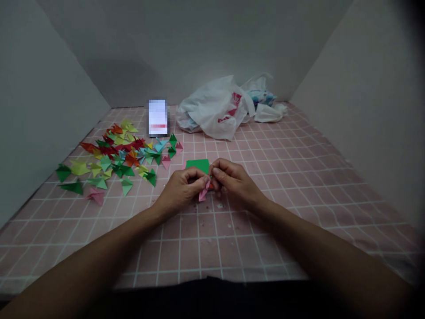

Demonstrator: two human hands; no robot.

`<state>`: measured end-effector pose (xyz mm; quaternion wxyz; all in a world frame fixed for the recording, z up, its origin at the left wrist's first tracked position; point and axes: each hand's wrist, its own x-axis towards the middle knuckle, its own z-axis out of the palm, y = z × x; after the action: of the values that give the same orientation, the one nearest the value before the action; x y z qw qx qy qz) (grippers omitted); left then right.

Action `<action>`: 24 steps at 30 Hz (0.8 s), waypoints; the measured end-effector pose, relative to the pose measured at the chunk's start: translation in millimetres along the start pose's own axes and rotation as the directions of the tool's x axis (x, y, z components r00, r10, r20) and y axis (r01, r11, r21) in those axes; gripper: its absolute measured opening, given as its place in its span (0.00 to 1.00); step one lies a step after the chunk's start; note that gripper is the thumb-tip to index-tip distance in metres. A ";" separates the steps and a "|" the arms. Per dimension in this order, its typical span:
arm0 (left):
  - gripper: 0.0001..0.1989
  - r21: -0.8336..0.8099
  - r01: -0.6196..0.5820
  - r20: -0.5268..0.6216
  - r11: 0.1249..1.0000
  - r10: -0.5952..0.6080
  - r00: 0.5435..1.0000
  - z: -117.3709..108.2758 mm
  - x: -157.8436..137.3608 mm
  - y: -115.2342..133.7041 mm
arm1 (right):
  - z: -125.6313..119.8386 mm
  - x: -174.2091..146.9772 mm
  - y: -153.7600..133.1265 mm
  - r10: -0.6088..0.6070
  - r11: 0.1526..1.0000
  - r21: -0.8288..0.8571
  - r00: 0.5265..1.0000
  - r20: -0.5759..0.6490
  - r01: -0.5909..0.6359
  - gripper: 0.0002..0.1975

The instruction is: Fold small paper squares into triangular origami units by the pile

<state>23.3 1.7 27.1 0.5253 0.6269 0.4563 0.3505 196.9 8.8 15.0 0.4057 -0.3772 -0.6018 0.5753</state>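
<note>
Between my two hands is a small folded piece of pink origami paper (203, 192). My left hand (182, 188) pinches it between thumb and fingers. My right hand (234, 179) is closed at its other end, thumb against the curled index finger; the fingertips hide that part of the paper. Just behind the hands lies a green paper sheet (197, 165), with pink paper showing at its left edge and a bit of orange-red below, partly covered by my fingers.
Many folded paper cranes (121, 155) in several colours spread over the left of the checked pink tablecloth (282, 177). A phone (158, 117) with a lit screen stands behind them. White plastic bags (219, 108) lie at the back. Walls close in the sides and back.
</note>
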 end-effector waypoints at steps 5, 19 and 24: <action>0.10 0.021 -0.009 -0.005 1.000 0.009 1.000 -0.2 -0.8 -0.4 | -0.2 0.1 -0.6 0.012 0.999 0.043 1.000 0.015 -0.012 0.07; 0.11 -0.126 0.128 0.004 0.984 -0.128 0.992 0.9 -4.3 7.9 | 0.2 -0.5 -2.3 0.025 0.989 0.146 1.000 0.000 -0.024 0.11; 0.13 -0.189 0.132 -0.013 0.973 -0.136 0.991 0.8 -3.4 5.6 | -0.6 0.1 -1.5 0.104 0.975 0.193 0.994 0.035 -0.109 0.12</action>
<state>24.0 -1.9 32.6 0.5985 0.5379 0.4692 0.3637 197.5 9.0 16.5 0.4016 -0.3602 -0.5264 0.6571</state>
